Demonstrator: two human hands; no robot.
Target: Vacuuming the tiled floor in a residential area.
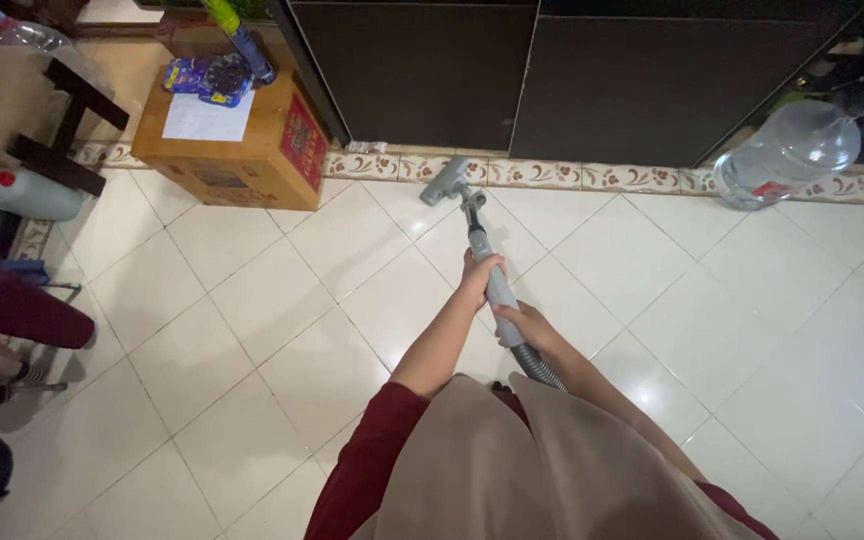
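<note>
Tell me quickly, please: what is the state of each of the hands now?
Left hand: closed around the grey vacuum cleaner wand, higher up the tube.
Right hand: closed around the same wand, lower down, near the ribbed hose.

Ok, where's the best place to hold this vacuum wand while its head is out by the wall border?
Probably the grey vacuum wand itself, two-handed from above: left hand higher up the tube, right hand lower, just above the ribbed hose. The tube is slim, straight and slants away toward the floor head, so spaced hands should steer it better.
</note>
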